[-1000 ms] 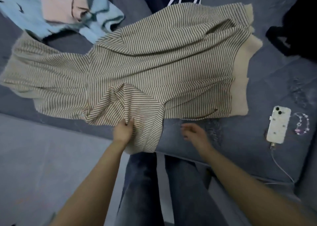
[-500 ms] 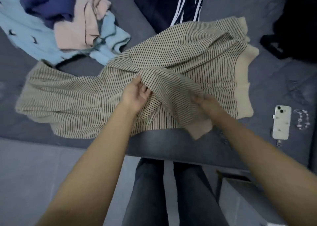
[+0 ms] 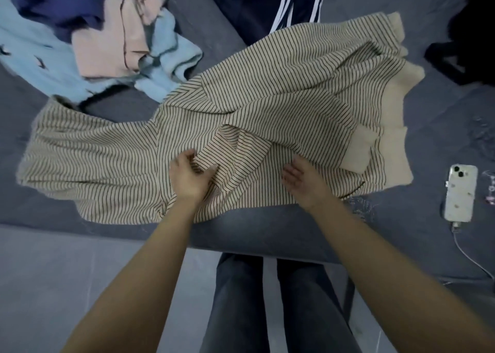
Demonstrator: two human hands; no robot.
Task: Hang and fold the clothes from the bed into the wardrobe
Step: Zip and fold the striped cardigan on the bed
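While we stood at the edge of the bed point(image 3: 267, 234) with its grey cover, the beige knitted sweater with thin dark stripes point(image 3: 281, 98) lay spread across it in front of us. One sleeve of it was folded over the body, with its plain beige cuff point(image 3: 360, 151) near the plain beige hem on the right side. The other sleeve reached out to the left, flat on the cover.

Our left hand point(image 3: 188, 177) was on the lower middle part of the sweater, and its fingers and thumb were curled around a small fold of the striped cloth. Our right hand point(image 3: 302, 179) rested just beside the folded sleeve with the fingers straight and relaxed; it grasped nothing, only touched the cloth.

Behind the sweater, to the left, lay a pile of other clothes: a light blue fluffy garment point(image 3: 163, 71), a pale pink garment point(image 3: 112, 47) on top of it, and a dark blue one point(image 3: 53, 4) at the corner. A navy garment with white stripes point(image 3: 281, 1) lay at the far middle, and its lower edge was under the sweater. A black item point(image 3: 466, 31) was at the far right; we could not tell what it was. A white phone point(image 3: 461, 193) with a cable point(image 3: 467, 256) lay on the bed, to the right of the sweater and apart from it.
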